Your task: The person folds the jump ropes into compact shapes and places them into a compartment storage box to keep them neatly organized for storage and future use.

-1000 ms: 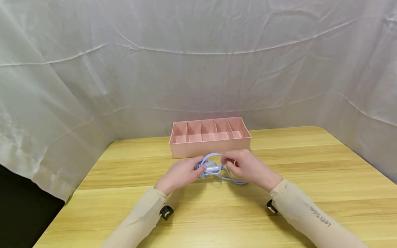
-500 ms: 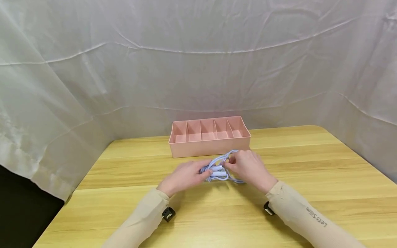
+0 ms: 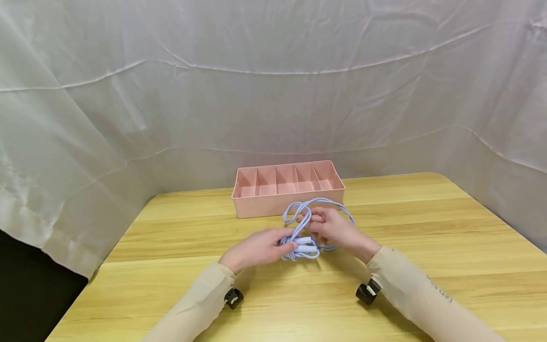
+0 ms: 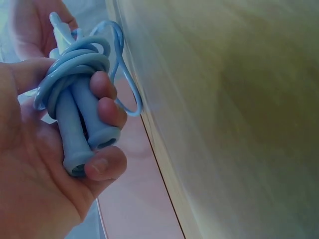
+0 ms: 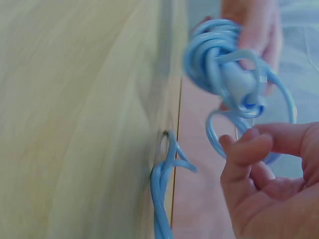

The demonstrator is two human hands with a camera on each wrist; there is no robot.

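A light blue jump rope (image 3: 317,203) is gathered between my hands above the wooden table (image 3: 427,228). My left hand (image 3: 260,248) grips its two handles (image 4: 82,124) side by side, with several turns of cord (image 4: 75,64) wound round them. My right hand (image 3: 333,228) holds a loose loop of the cord (image 5: 239,144) in curled fingers just right of the handles (image 3: 306,244). Another length of the rope (image 5: 162,189) hangs down to the table. In the right wrist view the wound bundle (image 5: 219,59) sits under my left hand's fingers (image 5: 254,30).
A pink tray (image 3: 260,206) with several open compartments stands just behind my hands, near the back of the table. White cloth (image 3: 273,95) hangs round the back and sides. The table's left edge drops to a dark floor (image 3: 30,294). Black wrist cameras (image 3: 232,298) sit under both sleeves.
My hands have drawn slightly toward me. My right hand has lifted the cord, so wide loops now stand up in front of the pink tray, where before the rope lay bunched low.
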